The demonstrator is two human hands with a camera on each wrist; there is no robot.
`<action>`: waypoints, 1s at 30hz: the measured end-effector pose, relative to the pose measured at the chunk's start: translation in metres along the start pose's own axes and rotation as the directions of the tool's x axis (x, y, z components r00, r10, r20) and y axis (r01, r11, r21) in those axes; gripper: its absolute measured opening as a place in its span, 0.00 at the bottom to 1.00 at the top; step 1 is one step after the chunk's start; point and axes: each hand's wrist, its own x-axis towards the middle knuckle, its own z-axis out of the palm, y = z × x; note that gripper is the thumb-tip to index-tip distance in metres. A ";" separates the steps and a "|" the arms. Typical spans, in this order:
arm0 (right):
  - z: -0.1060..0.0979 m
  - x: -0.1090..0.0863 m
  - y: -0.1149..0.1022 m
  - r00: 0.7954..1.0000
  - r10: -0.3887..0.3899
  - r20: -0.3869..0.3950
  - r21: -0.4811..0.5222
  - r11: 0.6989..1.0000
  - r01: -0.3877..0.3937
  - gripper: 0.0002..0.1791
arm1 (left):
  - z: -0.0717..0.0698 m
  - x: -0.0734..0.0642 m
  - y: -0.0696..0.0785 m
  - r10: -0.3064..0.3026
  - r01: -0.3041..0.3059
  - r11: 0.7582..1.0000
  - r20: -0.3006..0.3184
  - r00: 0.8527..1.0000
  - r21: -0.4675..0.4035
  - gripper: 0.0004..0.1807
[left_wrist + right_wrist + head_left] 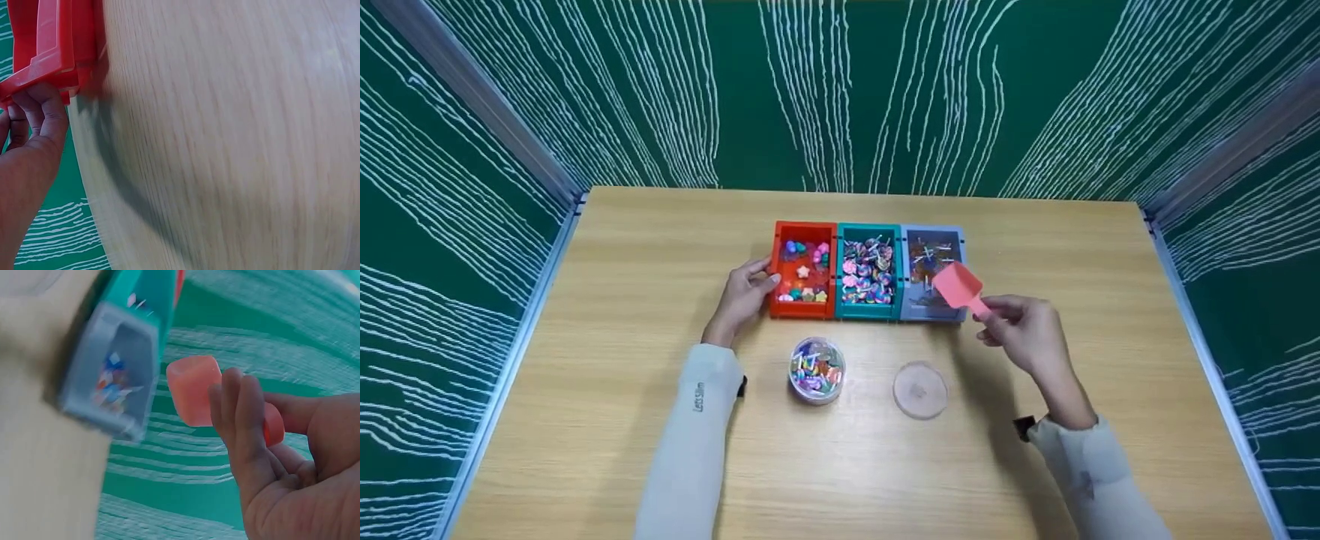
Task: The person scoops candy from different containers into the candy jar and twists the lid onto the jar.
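My right hand (pixel 1027 334) pinches the handle of a small pink scoop (pixel 958 285). In the head view the scoop's blade overlaps the front right of the grey bin (pixel 934 309), which holds small glittery pieces. The right wrist view shows the scoop (pixel 194 391) beside that bin, with fingers and thumb around its handle. At the left end of the joined row, my left hand (pixel 741 295) grips the red bin (pixel 804 310) by its outer side, fingers curled under the rim in the left wrist view. Several small coloured charms lie in the red bin.
Between the red and grey bins sits a teal bin (pixel 868 312) full of swirl-patterned lollipop charms. In front stand a round clear tub (pixel 816 371) of mixed charms and, to its right, a clear round lid (pixel 920 390) on the wooden table (pixel 825 480). Green walls (pixel 810 90) enclose the table.
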 end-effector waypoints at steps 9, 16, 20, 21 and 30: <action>0.014 0.027 0.015 0.989 0.117 0.086 0.101 0.987 -0.125 0.18 | 0.000 -0.001 -0.004 0.045 -0.045 0.999 0.005 0.999 0.026 0.29; 0.022 0.030 0.024 0.981 0.182 0.075 0.091 0.978 -0.188 0.18 | 0.001 0.000 -0.004 0.060 -0.061 0.997 0.011 0.998 0.050 0.29; 0.027 0.030 0.028 0.980 0.191 0.050 0.114 0.974 -0.196 0.18 | 0.001 0.000 -0.004 0.053 -0.054 0.998 0.005 0.999 0.028 0.29; 0.028 0.029 0.028 0.981 0.192 0.040 0.120 0.973 -0.196 0.18 | 0.001 0.000 -0.004 0.050 -0.050 0.998 0.005 0.999 0.022 0.29; 0.046 0.030 0.031 0.975 0.217 -0.046 0.301 0.934 -0.193 0.17 | 0.000 0.001 -0.002 0.031 -0.031 0.999 -0.003 1.000 0.029 0.29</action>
